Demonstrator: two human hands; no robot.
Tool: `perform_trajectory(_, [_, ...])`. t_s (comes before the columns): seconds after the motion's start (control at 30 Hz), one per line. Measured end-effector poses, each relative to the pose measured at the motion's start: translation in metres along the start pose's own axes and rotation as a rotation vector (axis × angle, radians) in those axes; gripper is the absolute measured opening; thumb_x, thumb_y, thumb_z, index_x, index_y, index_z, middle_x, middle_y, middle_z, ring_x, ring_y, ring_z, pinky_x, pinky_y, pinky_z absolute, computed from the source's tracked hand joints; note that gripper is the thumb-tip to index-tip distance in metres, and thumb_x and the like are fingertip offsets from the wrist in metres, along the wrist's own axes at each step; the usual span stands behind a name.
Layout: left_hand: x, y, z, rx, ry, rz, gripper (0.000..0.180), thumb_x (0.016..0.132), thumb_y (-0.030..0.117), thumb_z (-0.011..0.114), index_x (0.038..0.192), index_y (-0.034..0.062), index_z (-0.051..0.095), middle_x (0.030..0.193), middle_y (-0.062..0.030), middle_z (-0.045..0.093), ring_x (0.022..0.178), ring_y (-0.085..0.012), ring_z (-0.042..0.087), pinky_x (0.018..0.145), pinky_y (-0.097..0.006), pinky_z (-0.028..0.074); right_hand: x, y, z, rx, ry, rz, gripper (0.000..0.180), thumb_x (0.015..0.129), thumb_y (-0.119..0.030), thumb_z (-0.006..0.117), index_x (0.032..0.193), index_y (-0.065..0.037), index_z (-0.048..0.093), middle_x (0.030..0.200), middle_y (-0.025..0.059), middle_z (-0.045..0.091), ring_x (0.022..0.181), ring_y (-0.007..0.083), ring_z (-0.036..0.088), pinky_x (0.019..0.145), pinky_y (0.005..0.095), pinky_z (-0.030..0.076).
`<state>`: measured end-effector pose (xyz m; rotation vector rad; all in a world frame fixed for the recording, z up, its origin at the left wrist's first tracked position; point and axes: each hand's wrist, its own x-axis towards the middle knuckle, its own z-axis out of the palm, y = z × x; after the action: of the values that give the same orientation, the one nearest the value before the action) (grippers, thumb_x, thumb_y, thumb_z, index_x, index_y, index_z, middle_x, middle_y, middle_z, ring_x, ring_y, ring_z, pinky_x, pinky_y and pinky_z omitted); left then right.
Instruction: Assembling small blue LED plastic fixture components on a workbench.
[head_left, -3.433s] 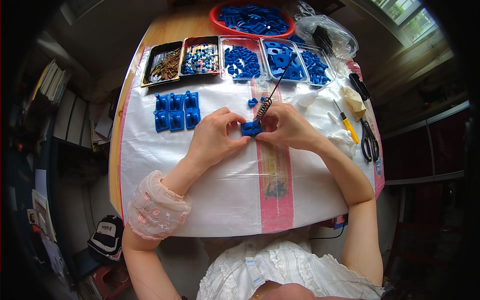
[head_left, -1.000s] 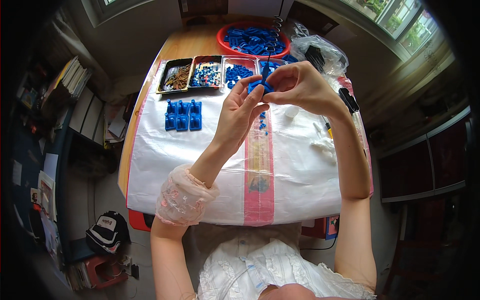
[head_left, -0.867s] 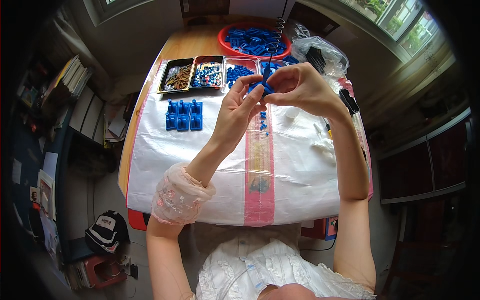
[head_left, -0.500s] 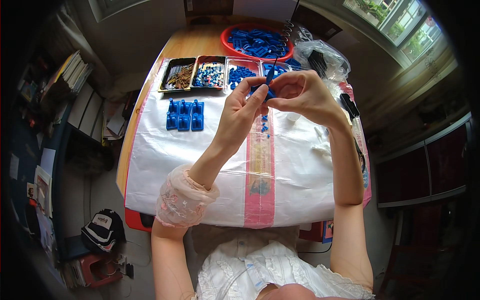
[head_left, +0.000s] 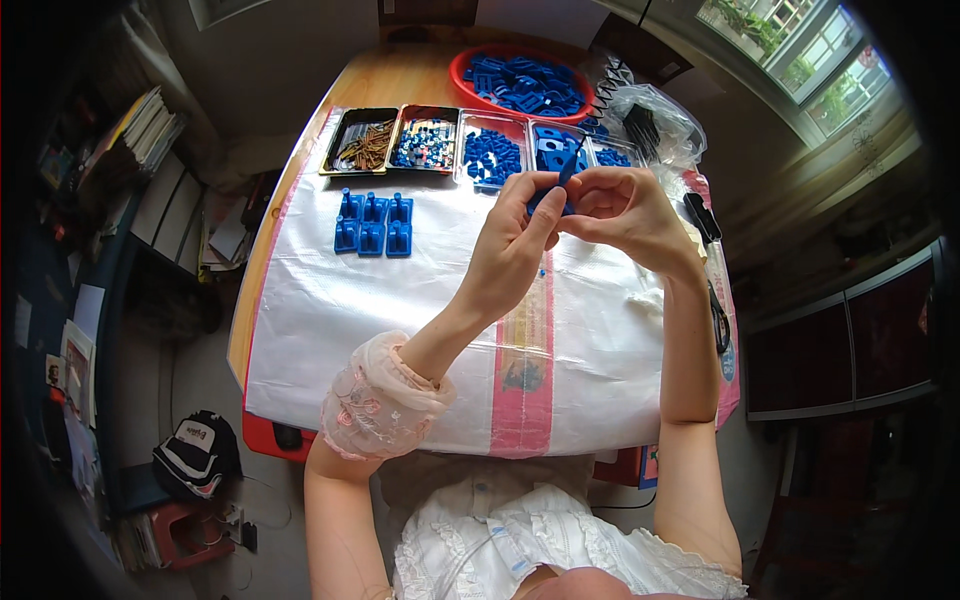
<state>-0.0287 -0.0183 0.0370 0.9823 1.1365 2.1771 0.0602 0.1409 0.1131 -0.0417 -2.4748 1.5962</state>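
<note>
I see a small blue plastic part (head_left: 556,199) pinched between my two hands, raised above the white sheet (head_left: 420,330) near the far end of the table. Most of the part is hidden by my fingers, so I cannot make out its shape. My left hand (head_left: 512,250) closes on it from the left with thumb and forefinger. My right hand (head_left: 625,215) is curled around it from the right, fingers bent tight. A thin dark rod (head_left: 568,168) sticks up out of the part; I cannot tell which hand grips it.

Just beyond the hands a row of small trays stands along the far edge of the sheet: one with brown bits (head_left: 362,143), one with mixed blue and pale pieces (head_left: 424,145), and clear ones with blue pieces (head_left: 490,157); the trays further right are partly hidden behind my hands. Behind them a red bowl (head_left: 462,72) holds a heap of blue parts. To its right lies a clear bag (head_left: 655,118) with dark coils, hard to make out. On the sheet to the left, six blue assembled blocks (head_left: 372,224) stand in two rows. At the right edge lie scissors (head_left: 719,322), half cut off by my forearm, and a black tool (head_left: 702,216).
</note>
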Motion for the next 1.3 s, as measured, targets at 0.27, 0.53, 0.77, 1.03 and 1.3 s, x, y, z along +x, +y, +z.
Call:
perform_trajectory(0.27, [-0.004, -0.007, 0.0, -0.014, -0.003, -0.012, 0.03, 0.115, 0.025, 0.052, 0.124, -0.0009, 0.063, 0.111, -0.0031, 0.046, 0.077, -0.0047, 0.047, 0.066, -0.022, 0.042, -0.002, 0.005, 0.003, 0.024, 0.004, 0.029, 0.031, 0.087, -0.007, 0.088, 0.113, 0.005, 0.076, 0.093, 0.0089, 0.081, 0.085, 0.0104, 0.076, 0.079, 0.0245, 0.06])
perform_trajectory(0.53, [-0.008, -0.007, 0.004, 0.011, 0.04, 0.024, 0.028, 0.114, 0.024, 0.053, 0.12, -0.0005, 0.066, 0.109, -0.0029, 0.05, 0.075, -0.0048, 0.048, 0.065, -0.022, 0.042, -0.004, 0.008, 0.004, 0.033, -0.01, 0.005, 0.032, 0.087, -0.006, 0.087, 0.114, 0.005, 0.075, 0.093, 0.0102, 0.081, 0.085, 0.0125, 0.077, 0.081, 0.0256, 0.061])
perform_trajectory(0.77, [-0.012, -0.006, 0.003, 0.074, 0.059, 0.056, 0.028, 0.113, 0.023, 0.055, 0.12, -0.0006, 0.068, 0.114, -0.0055, 0.058, 0.079, -0.0062, 0.053, 0.068, -0.023, 0.046, -0.006, 0.01, 0.005, 0.027, -0.008, -0.023, 0.035, 0.086, -0.006, 0.088, 0.116, 0.006, 0.074, 0.095, 0.0113, 0.081, 0.088, 0.0152, 0.078, 0.084, 0.0284, 0.063])
perform_trajectory(1.03, [-0.015, -0.011, 0.009, 0.16, 0.074, 0.134, 0.028, 0.114, 0.024, 0.055, 0.121, 0.0022, 0.07, 0.11, -0.0008, 0.065, 0.078, -0.0028, 0.053, 0.067, -0.02, 0.044, -0.012, 0.019, -0.004, 0.052, -0.016, 0.006, 0.038, 0.083, -0.002, 0.09, 0.116, 0.007, 0.074, 0.102, 0.0106, 0.079, 0.095, 0.0161, 0.077, 0.087, 0.0299, 0.064])
perform_trajectory(1.3, [-0.017, -0.015, 0.009, 0.242, 0.08, 0.154, 0.027, 0.113, 0.023, 0.058, 0.121, 0.0027, 0.074, 0.122, -0.0037, 0.067, 0.082, -0.004, 0.058, 0.068, -0.02, 0.047, -0.015, 0.014, -0.006, 0.042, -0.045, 0.063, 0.038, 0.084, -0.001, 0.089, 0.116, 0.008, 0.072, 0.104, 0.0101, 0.078, 0.098, 0.015, 0.076, 0.089, 0.0306, 0.064])
